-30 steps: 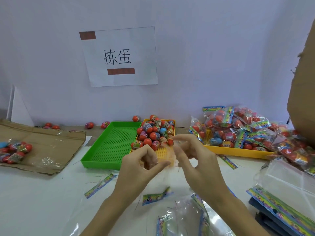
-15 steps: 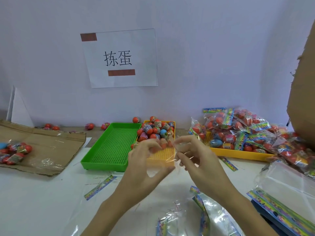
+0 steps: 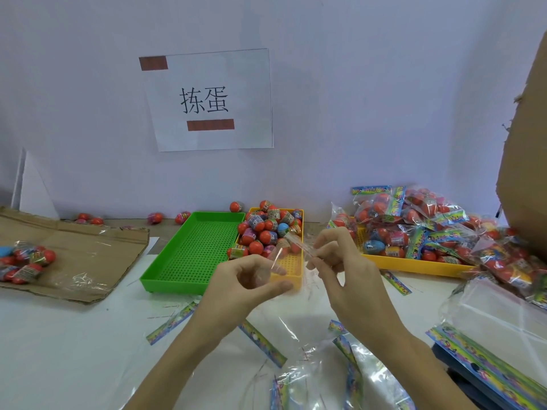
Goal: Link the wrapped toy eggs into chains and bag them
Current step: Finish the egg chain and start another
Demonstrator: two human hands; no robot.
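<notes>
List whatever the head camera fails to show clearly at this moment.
- Clear plastic bag pinched between left hand and right hand: its outline is lost to transparency.
- Small yellow perforated tray: near end behind the hands.
- Brown cardboard box: cut by the right edge.
- Egg wrapper print: too small.

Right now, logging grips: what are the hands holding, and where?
A clear plastic bag: left hand pinches its left edge, right hand its top right edge.

A packing workbench: trays of wrapped toy eggs (image 3: 268, 229), piled filled bags (image 3: 420, 226), wall sign (image 3: 207, 100), cardboard (image 3: 74, 255).
</notes>
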